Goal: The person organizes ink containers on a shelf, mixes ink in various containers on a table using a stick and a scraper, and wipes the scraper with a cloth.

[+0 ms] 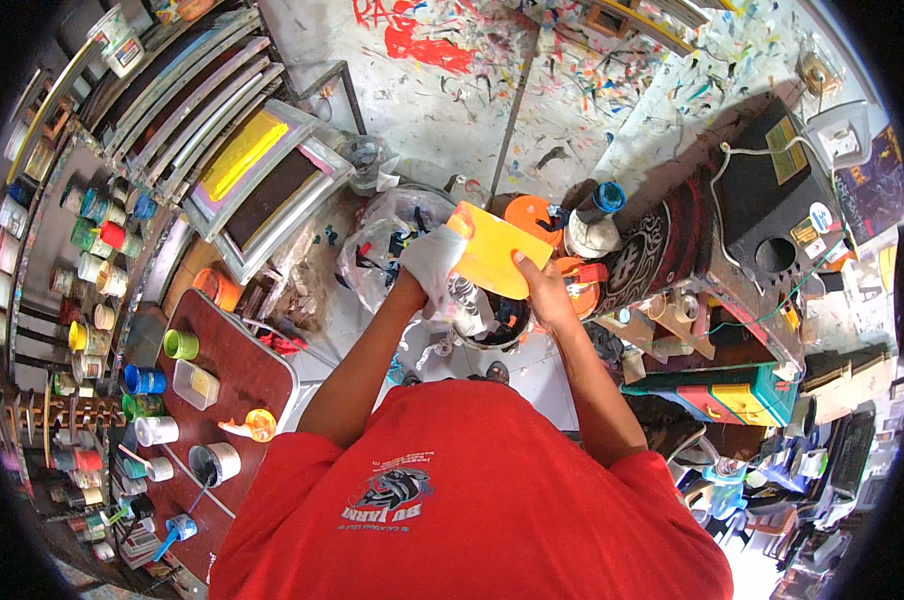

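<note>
Labelled paint jars (92,240) on left shelves (many colours), stickered black box (782,200) right

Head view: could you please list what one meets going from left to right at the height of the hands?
Shelf of paint jars → framed screens → left hand holding white cloth → yellow card → right hand → black box.

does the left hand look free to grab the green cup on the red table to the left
Probably not as things stand: the left hand is wrapped in a white cloth pressed against the yellow card, well away from the green cup. Nothing blocks the path across the red table, though.
</note>
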A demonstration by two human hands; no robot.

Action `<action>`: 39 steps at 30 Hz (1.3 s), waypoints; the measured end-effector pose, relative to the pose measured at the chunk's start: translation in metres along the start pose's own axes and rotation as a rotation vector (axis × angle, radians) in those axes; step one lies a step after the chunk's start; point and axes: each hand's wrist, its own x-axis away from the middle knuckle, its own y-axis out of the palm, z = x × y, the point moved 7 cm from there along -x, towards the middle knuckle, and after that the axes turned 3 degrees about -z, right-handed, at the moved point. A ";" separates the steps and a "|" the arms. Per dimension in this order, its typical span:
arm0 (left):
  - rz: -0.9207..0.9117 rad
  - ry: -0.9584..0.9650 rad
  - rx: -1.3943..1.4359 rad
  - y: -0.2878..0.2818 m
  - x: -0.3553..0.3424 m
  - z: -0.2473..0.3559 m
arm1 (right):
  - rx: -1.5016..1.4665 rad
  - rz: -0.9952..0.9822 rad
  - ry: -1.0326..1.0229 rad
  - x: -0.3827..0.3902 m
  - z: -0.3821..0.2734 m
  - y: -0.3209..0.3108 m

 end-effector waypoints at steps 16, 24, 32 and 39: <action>0.255 0.022 0.132 0.021 -0.007 -0.017 | 0.235 0.074 -0.119 0.017 -0.007 0.017; -0.042 0.152 0.247 -0.008 0.003 0.011 | 0.260 -0.038 0.055 0.003 -0.029 0.007; 0.588 -0.520 1.571 0.004 -0.017 -0.032 | 0.218 -0.269 -0.241 -0.010 0.054 0.020; 0.492 -0.148 1.991 -0.156 -0.062 0.011 | -0.276 0.310 0.618 0.018 0.250 -0.067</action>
